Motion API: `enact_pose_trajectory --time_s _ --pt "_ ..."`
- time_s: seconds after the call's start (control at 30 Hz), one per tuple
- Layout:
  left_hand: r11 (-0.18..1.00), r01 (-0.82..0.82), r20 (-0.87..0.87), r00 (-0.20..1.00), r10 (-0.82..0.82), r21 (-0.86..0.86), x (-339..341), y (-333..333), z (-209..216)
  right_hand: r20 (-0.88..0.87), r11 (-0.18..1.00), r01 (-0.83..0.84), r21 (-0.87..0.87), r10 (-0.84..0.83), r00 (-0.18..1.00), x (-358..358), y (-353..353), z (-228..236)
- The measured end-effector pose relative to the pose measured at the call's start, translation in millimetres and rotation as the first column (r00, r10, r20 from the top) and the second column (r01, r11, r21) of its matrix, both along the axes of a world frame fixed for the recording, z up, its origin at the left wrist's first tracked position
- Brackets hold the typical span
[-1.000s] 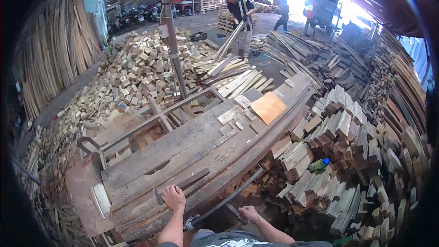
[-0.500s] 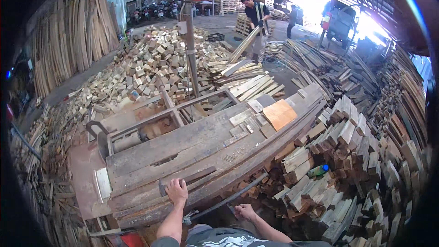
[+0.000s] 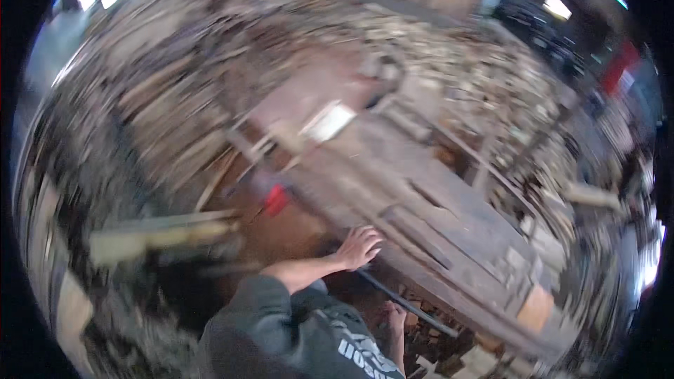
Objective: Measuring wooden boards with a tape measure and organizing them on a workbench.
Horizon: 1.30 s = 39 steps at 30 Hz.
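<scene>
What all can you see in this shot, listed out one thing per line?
bench: one, dark weathered wood, long, running from upper middle to lower right
bar: one, dark, along the bench's near edge
white slab: one, pale, near the bench's far end
red thing: one, too blurred to identify, left of the bench
tan board: one, on the bench's lower right end
plank: one, pale, left of the person
wood piles: many, brown, blurred, all around
left hand: one, flat on the bench's edge
right hand: one, below the bar, grip unclear
</scene>
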<state>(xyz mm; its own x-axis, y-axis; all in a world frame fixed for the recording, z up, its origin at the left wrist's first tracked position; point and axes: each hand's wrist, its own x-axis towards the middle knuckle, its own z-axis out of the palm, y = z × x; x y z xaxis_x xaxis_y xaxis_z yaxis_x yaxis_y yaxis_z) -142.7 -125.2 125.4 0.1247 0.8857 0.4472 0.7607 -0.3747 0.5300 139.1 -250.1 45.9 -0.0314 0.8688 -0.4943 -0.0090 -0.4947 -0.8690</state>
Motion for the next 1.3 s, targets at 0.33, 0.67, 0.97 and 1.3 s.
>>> enact_pose_trajectory --time_s 0.33,0.67,0.97,1.3 --pt "0.504 -0.561 0.016 0.657 0.753 -0.656 -180.0 -261.6 -61.0 0.170 0.823 -0.508 -0.254 0.555 0.815 -71.2 34.4 -108.0" --pt "0.169 -0.397 0.012 0.369 0.930 -0.902 -224.5 -494.1 -203.3 -0.003 0.724 -0.600 -0.339 0.637 0.771 -297.7 7.2 -37.4" --pt "0.028 -0.519 0.286 -0.426 0.858 -0.854 -314.7 -455.5 -178.2 0.127 0.012 -0.985 -0.169 0.992 -0.010 -518.1 -52.2 -2.7" --pt "-0.434 -0.662 0.182 -0.651 0.737 -0.611 -156.2 -574.5 -230.5 0.488 -0.474 -0.755 0.453 0.840 -0.235 -756.0 -157.1 69.2"
